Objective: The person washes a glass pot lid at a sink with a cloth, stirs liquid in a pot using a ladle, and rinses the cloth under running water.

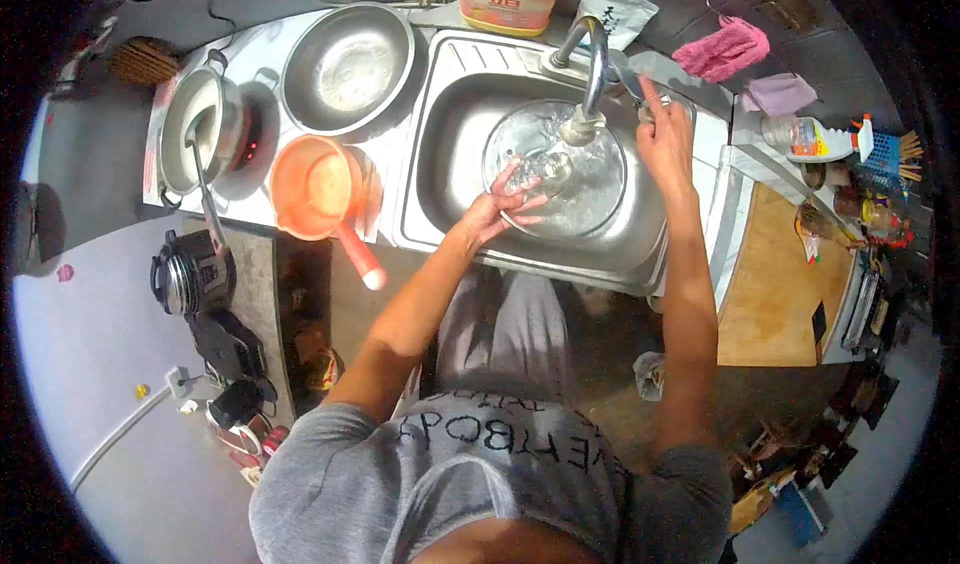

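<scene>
A clear glass bowl (612, 201) stands in the stainless steel sink (450, 144), with rippling water in it. The curved faucet (598, 64) ends right above the bowl. Over the bowl's near left side, my left hand (500, 211) is open, palm up and fingers spread, apparently wet. My right hand (665, 144) is raised at the sink's back right, its index finger stretched along the faucet handle (628, 76) and the other fingers bent around its end. Part of the handle is hidden by the fingers.
Left of the sink are a wide metal basin (350, 109), an orange dipper (312, 189) and a pot (180, 164) with a ladle. A yellow-lidded tub (510, 9) and a white packet (617, 14) stand behind. At right lie a cutting board (770, 284) and a spray bottle (815, 141).
</scene>
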`<act>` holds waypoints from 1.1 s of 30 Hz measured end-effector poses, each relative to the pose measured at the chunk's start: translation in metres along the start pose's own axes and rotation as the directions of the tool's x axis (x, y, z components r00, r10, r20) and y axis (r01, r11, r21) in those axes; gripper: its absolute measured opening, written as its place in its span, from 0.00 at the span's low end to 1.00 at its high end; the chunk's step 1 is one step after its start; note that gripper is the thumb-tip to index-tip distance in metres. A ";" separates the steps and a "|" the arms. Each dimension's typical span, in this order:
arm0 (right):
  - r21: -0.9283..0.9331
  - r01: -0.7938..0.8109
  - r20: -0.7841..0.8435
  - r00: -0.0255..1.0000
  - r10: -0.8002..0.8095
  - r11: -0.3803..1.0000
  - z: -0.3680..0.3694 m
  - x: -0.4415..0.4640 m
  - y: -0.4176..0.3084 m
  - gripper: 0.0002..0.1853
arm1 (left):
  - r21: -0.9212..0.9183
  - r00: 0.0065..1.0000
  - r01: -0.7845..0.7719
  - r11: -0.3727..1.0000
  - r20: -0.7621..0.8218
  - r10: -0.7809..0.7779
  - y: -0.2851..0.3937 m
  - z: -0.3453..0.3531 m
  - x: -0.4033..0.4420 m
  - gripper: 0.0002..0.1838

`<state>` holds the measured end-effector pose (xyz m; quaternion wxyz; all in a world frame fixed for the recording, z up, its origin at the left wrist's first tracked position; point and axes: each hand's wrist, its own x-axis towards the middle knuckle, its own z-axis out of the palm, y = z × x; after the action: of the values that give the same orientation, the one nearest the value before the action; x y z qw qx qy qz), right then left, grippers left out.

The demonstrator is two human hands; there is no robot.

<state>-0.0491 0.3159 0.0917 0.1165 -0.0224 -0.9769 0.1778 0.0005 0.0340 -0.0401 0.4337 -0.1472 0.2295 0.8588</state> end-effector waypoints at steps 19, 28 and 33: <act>0.622 -0.736 0.766 0.502 0.402 -0.267 0.197 -0.086 -0.025 0.23 | 0.884 0.913 -0.061 0.464 -0.139 0.384 0.062 0.072 -0.099 0.37; 0.344 -0.650 0.705 0.655 -0.271 -0.677 0.172 -0.078 -0.069 0.38 | 0.870 0.822 -0.199 -0.452 0.399 0.407 0.072 0.086 -0.148 0.41; 0.455 -0.763 0.696 0.626 -0.351 -0.458 0.114 -0.079 -0.061 0.35 | 0.750 0.817 -0.299 -0.590 0.521 0.247 0.085 0.101 -0.159 0.42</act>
<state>0.0008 0.2130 -0.0076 -0.3182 -0.1105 -0.2720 0.9014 0.0184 -0.0648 0.1405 0.0637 0.3799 0.8621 0.3293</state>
